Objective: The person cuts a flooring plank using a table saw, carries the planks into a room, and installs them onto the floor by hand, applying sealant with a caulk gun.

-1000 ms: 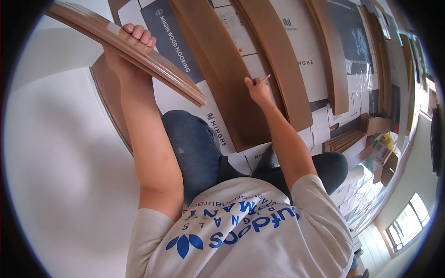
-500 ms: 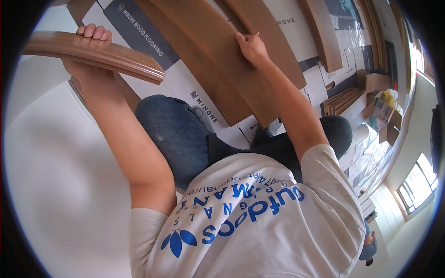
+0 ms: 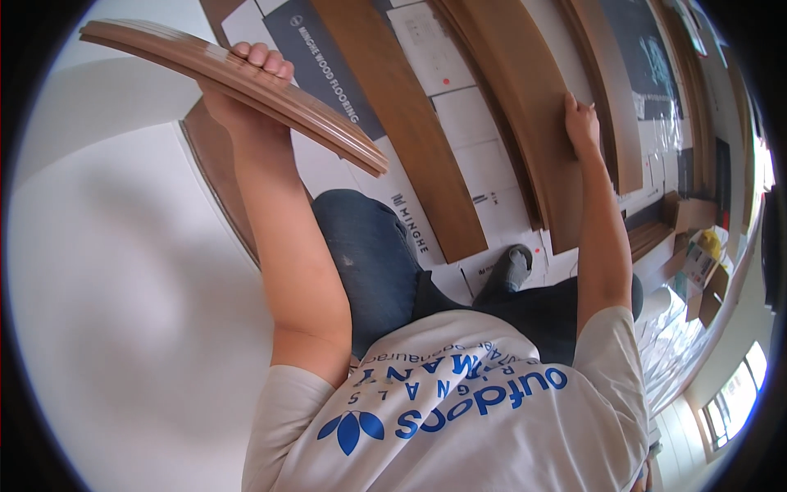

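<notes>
My left hand [image 3: 264, 62] is wrapped around a reddish-brown floorboard [image 3: 246, 86] with grooved edges, raised at the left; whether it is one board or two together I cannot tell. My right hand [image 3: 582, 131] is closed at the right edge of a long brown floorboard [image 3: 529, 98], its fingers partly hidden. This board lies over another floorboard [image 3: 507, 148], whose left edge shows beneath. Further left, a separate floorboard [image 3: 418, 139] lies alone, with a strip of white carton between it and the overlapping pair.
White and dark-blue flooring cartons [image 3: 307, 61] lie beneath the boards. Another board [image 3: 611, 98] lies to the right of my right hand. Beyond are an opened cardboard box [image 3: 709, 291] and plastic wrap [image 3: 680, 328]. A white wall [image 3: 123, 287] stands close on my left.
My right hand has shifted right with its floorboard, away from the left-hand board and over the board beside it. In the picture, the board in my left hand sits further right and tilts more.
</notes>
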The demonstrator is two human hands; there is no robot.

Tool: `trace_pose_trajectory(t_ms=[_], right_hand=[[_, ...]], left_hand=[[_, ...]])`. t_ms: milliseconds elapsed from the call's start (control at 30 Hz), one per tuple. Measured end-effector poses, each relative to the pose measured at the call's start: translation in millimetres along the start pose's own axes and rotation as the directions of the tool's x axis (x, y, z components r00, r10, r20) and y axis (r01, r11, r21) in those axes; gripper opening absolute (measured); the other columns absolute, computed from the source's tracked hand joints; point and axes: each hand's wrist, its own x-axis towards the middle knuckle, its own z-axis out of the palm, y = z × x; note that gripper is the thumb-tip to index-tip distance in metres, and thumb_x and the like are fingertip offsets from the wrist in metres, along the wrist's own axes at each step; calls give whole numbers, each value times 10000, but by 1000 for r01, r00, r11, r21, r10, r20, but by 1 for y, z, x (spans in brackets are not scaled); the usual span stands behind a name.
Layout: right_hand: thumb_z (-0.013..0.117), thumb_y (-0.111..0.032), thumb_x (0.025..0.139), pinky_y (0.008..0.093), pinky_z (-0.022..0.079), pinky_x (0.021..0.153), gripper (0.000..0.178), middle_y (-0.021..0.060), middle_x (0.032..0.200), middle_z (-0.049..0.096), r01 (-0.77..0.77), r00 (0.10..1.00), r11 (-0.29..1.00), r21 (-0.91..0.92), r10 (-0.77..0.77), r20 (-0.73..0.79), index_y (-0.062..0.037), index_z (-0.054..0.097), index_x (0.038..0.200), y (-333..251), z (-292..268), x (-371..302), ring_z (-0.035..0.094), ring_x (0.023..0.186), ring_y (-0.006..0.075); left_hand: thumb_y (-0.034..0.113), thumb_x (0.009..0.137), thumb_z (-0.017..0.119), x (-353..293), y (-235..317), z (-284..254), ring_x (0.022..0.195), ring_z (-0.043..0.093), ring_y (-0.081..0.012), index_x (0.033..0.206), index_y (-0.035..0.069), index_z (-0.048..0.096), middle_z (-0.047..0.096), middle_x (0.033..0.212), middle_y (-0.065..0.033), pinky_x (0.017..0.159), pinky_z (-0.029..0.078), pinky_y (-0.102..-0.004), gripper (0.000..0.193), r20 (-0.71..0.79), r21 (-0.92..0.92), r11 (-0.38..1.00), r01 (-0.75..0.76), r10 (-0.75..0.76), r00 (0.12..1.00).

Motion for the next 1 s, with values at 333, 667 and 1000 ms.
trace_pose_trajectory(t_ms=[333, 667, 1000], right_hand=[[393, -504, 1030, 561, 489, 953, 550, 279, 1081, 693, -93, 994, 993, 69, 89, 62, -81, 739, 1089, -17, 12, -6, 633, 1031, 512], [624, -261, 939, 486, 498, 996, 356, 210, 1276, 655, 363, 921, 889, -279, -387, -35, -24, 652, 1202, -20, -90, -33, 625, 1161, 396], [615, -10, 855, 425, 533, 911, 252, 149, 1034, 716, 243, 953, 968, 61, -226, -203, -42, 683, 1095, 67, -246, -254, 673, 1003, 335]], left_hand=[[514, 985, 440, 21, 0, -12, 604, 455, -196, 834, 95, 567, 519, 715, -48, 579, 387, -324, 463, -2, -45, 992, 117, -117, 993], [224, 983, 472, 52, -3, -66, 730, 494, -223, 988, 60, 563, 545, 861, -80, 717, 439, -356, 187, 395, -88, 966, 242, -189, 899], [240, 1027, 430, 26, -40, 25, 702, 414, -163, 888, 97, 449, 410, 767, -28, 678, 398, -266, 200, 168, 208, 972, 112, -148, 975]])
